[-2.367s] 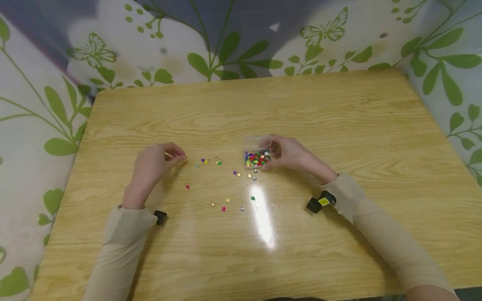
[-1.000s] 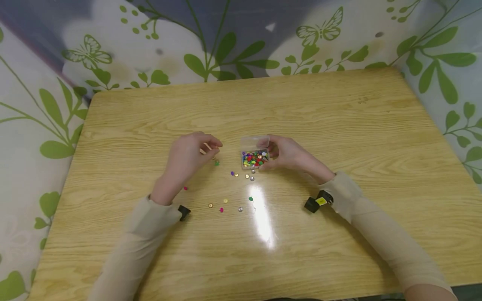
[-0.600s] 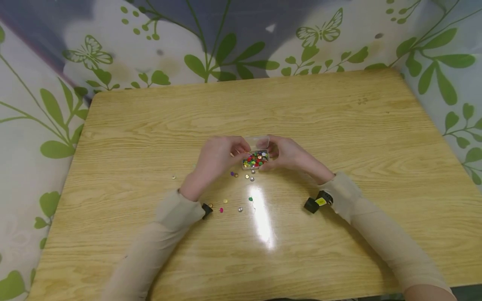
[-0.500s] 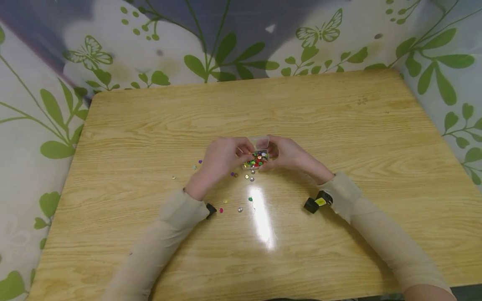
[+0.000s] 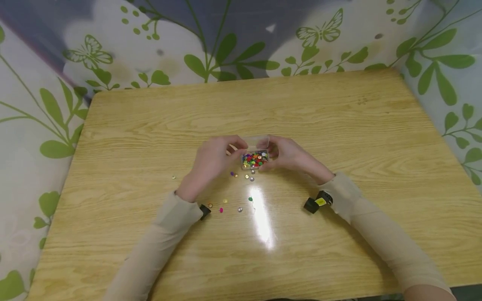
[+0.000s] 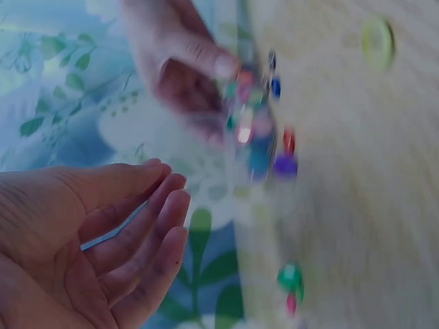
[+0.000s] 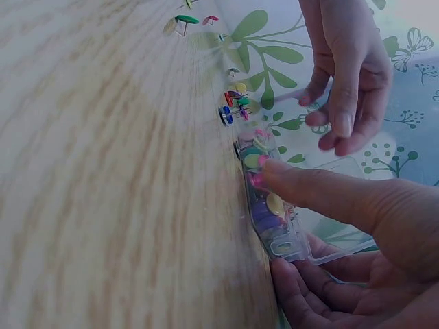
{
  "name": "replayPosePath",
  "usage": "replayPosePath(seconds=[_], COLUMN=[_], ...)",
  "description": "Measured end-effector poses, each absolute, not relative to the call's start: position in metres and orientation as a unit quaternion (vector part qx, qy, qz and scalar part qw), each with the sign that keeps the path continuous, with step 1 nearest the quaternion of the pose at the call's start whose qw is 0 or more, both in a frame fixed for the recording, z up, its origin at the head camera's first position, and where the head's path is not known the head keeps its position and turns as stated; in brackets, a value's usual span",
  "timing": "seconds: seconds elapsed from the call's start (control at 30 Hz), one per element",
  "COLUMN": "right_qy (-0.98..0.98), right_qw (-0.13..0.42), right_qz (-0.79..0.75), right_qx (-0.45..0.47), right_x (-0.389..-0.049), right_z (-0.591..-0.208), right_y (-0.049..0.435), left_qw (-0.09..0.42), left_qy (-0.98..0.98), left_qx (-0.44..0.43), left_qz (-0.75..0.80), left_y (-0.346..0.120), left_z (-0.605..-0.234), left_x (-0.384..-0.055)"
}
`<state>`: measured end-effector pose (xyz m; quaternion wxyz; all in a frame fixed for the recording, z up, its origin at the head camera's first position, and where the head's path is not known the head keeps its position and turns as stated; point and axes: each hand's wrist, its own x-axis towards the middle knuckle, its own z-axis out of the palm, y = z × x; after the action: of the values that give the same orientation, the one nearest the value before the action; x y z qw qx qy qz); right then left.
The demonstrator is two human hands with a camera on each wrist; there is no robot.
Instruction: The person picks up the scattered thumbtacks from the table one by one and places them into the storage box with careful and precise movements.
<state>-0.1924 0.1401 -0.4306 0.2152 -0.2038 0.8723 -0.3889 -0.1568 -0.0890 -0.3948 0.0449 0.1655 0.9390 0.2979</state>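
A small clear plastic box (image 5: 246,167) filled with colourful thumbtacks (image 5: 256,159) rests on the table, its clear lid (image 5: 251,142) raised at the back. My right hand (image 5: 288,154) grips the box's right side; in the right wrist view its thumb (image 7: 322,192) lies along the tacks and its fingers curl beneath. My left hand (image 5: 212,159) hovers just left of the box. In the left wrist view, that hand's fingers (image 6: 147,267) are loosely bent, thumb near the index finger, with no tack visible between them.
Loose thumbtacks lie in front of the box, including a purple one (image 5: 232,173) and a silver one (image 5: 252,179). Nearer me are a pink tack (image 5: 221,210), a green tack (image 5: 250,199) and a silver tack (image 5: 240,209). A pale tack (image 5: 174,177) lies far left.
My left hand has come rightward from the table's left to the box, reached over it with an orange tack, then drawn back slightly. An orange tack now tops the pile. My right hand stays put.
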Motion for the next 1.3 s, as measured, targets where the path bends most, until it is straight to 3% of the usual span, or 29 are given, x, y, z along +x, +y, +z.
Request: replayPosePath(seconds=[0.37, 0.6, 0.87, 1.3], right_qy=[0.877, 0.874, 0.874, 0.874], right_qw=[0.22, 0.222, 0.22, 0.223], right_qz=[-0.379, -0.386, -0.387, -0.385], right_qx=[-0.198, -0.196, -0.196, -0.195], right_x=[-0.192, -0.193, -0.193, -0.192], right_z=[-0.43, -0.431, -0.431, -0.43], right_y=[0.139, 0.14, 0.139, 0.139], left_qw=[-0.003, 0.036, 0.114, 0.094], left_qy=[0.954, 0.961, 0.962, 0.968], left_qx=[0.085, 0.048, 0.021, 0.027], left_qz=[0.288, 0.27, 0.248, 0.231], left_y=[-0.178, -0.218, -0.234, -0.231], left_z=[-0.388, -0.394, -0.408, -0.415], left_x=[-0.142, -0.124, -0.11, -0.115])
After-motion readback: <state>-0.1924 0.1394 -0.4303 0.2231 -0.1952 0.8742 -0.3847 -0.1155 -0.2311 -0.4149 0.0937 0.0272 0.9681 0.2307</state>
